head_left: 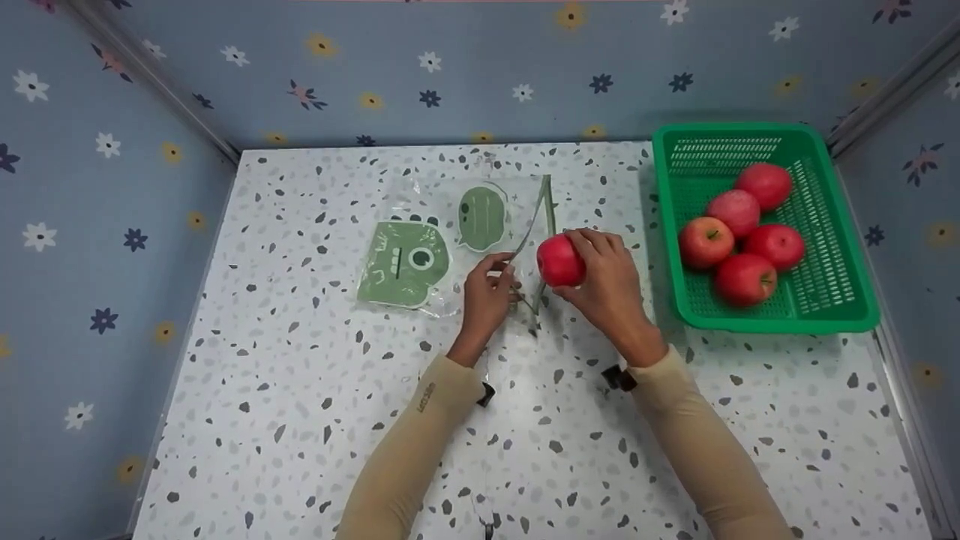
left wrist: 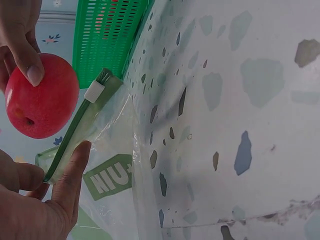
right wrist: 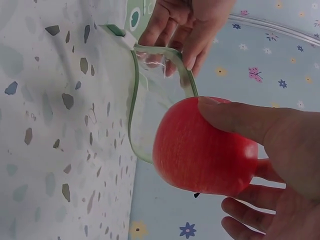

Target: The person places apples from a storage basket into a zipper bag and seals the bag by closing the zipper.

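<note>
My right hand (head_left: 609, 281) grips a red apple (head_left: 561, 261) between thumb and fingers, just to the right of a clear zip bag's mouth. The bag (head_left: 450, 196) lies on the table, printed with a green cartoon monster. In the right wrist view its green-edged mouth (right wrist: 134, 90) gapes open beside the apple (right wrist: 200, 150), which is outside it. My left hand (head_left: 489, 296) pinches one edge of that mouth between thumb and fingers. A white slider (left wrist: 94, 92) sits near one end of the green zip in the left wrist view.
A green plastic basket (head_left: 772, 325) stands at the right of the table, holding several red apples (head_left: 744, 279). The speckled white table (head_left: 300, 420) is bordered by blue flowered walls (head_left: 480, 75) at the back and both sides.
</note>
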{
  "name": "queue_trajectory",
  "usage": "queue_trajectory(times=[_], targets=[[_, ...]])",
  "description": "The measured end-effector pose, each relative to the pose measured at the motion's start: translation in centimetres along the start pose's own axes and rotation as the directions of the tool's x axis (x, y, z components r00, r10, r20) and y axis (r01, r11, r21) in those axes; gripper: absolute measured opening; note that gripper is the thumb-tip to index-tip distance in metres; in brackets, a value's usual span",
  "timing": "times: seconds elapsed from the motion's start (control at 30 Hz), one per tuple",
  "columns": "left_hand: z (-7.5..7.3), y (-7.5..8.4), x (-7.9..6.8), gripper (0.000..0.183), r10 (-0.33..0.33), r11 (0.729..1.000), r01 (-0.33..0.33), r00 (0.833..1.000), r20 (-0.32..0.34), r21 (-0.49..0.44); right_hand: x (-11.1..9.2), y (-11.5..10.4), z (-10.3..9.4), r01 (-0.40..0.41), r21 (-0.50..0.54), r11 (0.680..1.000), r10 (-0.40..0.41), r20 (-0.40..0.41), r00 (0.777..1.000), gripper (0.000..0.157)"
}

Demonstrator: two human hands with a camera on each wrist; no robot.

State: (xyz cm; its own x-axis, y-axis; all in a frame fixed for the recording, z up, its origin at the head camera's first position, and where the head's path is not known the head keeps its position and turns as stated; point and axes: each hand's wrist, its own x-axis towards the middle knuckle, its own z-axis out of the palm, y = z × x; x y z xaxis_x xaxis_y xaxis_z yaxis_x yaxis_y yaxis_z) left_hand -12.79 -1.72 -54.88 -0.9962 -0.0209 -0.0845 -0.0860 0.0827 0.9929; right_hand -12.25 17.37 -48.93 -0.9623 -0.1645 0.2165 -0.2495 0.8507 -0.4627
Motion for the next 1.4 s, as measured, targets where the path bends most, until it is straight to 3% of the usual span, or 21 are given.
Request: queue_trajectory(times=[0.63,0.9,1.4], targets=[[0.2,-0.1,0.1,0.025,0.024,0.999,-0.023,0.999,-0.021,0.047,0.5,-0.5,3.0,-0.037,0.038,0.999,0.038,-0.027,0.999,0.077],[0.0,-0.2,0.1,0.025,0.019,1.0,-0.019,1.0,-0.016,-0.002,0.7,-0.5,4.2,-0.061,0.04,0.997,0.063,-0.04,0.997,0.077],[0.1,-0.1,0.2,0.023,0.043,0.997,-0.041,0.999,-0.031,0.061,1.2,-0.1,5.9,-0.084,0.052,0.995,0.084,0.0,0.996,0.079]])
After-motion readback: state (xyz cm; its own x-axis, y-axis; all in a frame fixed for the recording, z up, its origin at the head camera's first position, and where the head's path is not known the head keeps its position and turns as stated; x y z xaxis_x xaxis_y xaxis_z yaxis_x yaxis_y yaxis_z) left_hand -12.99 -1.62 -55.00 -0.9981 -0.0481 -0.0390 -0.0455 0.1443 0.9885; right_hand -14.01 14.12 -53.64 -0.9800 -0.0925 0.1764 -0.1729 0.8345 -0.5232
